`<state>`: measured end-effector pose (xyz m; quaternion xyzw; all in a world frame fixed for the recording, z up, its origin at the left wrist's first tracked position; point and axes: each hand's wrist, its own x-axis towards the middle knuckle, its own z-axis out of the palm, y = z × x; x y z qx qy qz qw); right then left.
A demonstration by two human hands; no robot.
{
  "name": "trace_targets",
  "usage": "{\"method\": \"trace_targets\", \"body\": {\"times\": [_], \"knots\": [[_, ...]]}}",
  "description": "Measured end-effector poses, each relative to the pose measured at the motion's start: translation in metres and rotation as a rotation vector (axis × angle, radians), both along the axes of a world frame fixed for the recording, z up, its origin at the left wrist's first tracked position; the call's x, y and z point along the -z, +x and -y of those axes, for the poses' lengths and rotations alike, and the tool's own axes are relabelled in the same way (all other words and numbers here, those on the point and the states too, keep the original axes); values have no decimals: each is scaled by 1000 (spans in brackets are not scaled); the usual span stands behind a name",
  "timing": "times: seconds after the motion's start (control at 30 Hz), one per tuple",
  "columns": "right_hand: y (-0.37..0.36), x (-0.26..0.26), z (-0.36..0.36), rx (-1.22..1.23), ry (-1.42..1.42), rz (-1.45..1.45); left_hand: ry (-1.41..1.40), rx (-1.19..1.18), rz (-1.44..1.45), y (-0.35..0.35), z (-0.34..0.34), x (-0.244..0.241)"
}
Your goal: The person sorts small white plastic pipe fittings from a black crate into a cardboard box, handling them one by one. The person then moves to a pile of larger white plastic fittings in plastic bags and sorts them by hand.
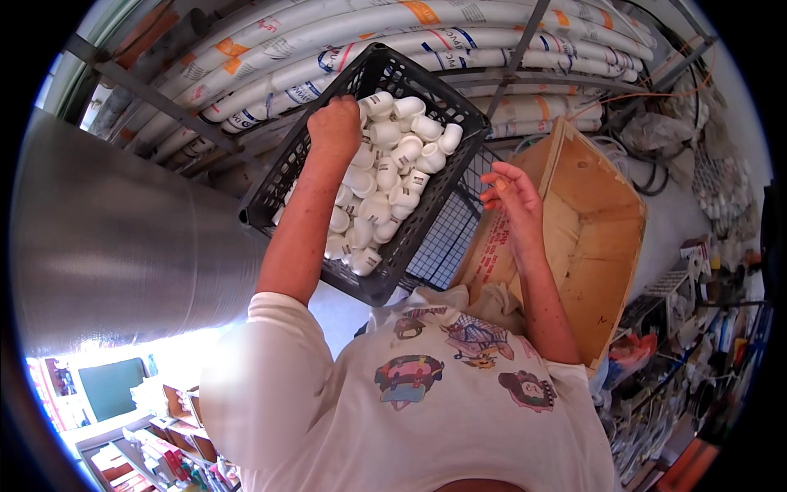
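Observation:
A black perforated plastic crate (393,294) stands tilted in view before me, holding many white PVC elbow fittings (387,174). My left hand (335,128) is curled at the crate's upper left side, beside the fittings. Its fingers face away, so whether it grips a fitting or the rim is hidden. Outside the crate's right side, my right hand (513,194) hovers with fingers bent and apart, nothing visible in it. An opened cardboard box (590,246) lies just beyond that hand, its inside facing up.
Long white PVC pipes (283,46) lie on a metal rack (513,55) behind the crate. A large silvery wrapped roll (135,240) blocks the left. Black wire mesh (444,237) shows between crate and box. Assorted goods (682,363) crowd the right; shelves (178,443) stand lower left.

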<state>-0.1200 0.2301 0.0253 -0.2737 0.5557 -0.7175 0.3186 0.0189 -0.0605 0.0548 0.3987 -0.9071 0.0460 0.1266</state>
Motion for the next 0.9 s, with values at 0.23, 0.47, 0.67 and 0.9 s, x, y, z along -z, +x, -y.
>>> {"method": "trace_targets", "body": {"times": [0.23, 0.47, 0.67, 0.9], "knots": [[0, 0, -2, -13, -5, -14, -19, 66, -91, 0, 0, 8], [0, 0, -2, -24, -3, -14, -30, 50, -59, -6, 4, 17], [1, -1, -1, -28, 2, -25, 82, 51, -7, -3, 18, 29], [1, -3, -2, -24, 13, -12, 111, 33, -38, -6, -13, -3]]}}
